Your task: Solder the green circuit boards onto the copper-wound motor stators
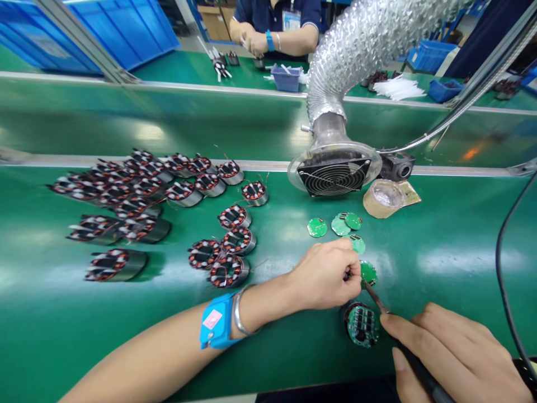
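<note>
My left hand point(329, 274) is closed, its fingertips at the left edge of a round green circuit board point(369, 272). Something small and dark shows inside the curled fingers, too hidden to name. In my right hand point(453, 347) is a soldering iron point(405, 341) with a black handle. Its tip meets the lower left edge of that board, close to my left fingertips. Just below lies a motor stator point(347, 322) topped by a round circuit board with black components point(363, 326). Several more green boards point(318, 227) lie beyond my left hand.
Wound stators point(138, 190) crowd the left of the green bench, with a smaller group point(230, 268) nearer the middle. A fume extractor point(335, 173) on a foil duct stands ahead, beside a round tan container point(381, 198). A black cable point(501, 263) hangs at right. A co-worker point(277, 33) sits opposite.
</note>
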Tool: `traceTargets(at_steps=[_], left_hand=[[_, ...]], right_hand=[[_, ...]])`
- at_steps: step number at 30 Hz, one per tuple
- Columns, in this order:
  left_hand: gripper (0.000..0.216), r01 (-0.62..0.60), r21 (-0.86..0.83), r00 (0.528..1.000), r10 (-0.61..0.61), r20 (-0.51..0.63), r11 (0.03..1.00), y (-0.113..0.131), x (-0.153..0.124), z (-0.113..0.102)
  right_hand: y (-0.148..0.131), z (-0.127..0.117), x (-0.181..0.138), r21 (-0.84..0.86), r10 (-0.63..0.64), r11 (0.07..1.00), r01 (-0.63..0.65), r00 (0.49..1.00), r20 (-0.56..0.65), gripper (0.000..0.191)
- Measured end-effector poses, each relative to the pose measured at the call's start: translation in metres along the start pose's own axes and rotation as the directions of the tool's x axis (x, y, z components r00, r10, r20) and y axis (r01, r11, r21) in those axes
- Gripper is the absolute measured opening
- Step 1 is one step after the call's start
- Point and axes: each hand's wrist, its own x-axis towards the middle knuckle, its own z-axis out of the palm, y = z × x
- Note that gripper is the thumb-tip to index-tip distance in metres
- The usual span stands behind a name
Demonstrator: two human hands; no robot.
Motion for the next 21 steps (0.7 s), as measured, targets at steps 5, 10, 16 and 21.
traceTargets(at_steps=[5,10,16,21], left_hand=[[0.009,0.003,0.007,1.000,-0.003,0.004,1.000,0.001,0.000,-0.001],[0.008,-0.001,0.015,1.000,0.001,0.005,1.000,0.001,0.001,-0.002],[0.007,0.003,0.028,0.999,-0.004,0.042,1.000,0.004,0.002,-0.004],[0.020,-0.151,-0.003,0.986,0.151,0.074,0.989,-0.005,-0.005,-0.023]], right_hand=[[0.001,-0.001,0.000,-0.021,-0.015,1.000,0.015,1.000,0.014,0.026],[0.012,-0.011,-0.010,-0.008,-0.010,1.000,0.010,0.999,-0.033,0.029],[0.032,0.018,-0.003,0.131,0.176,0.978,-0.159,0.977,-0.123,0.033],[0.044,0.048,-0.001,0.320,0.197,0.931,-0.175,0.980,-0.037,0.019]])
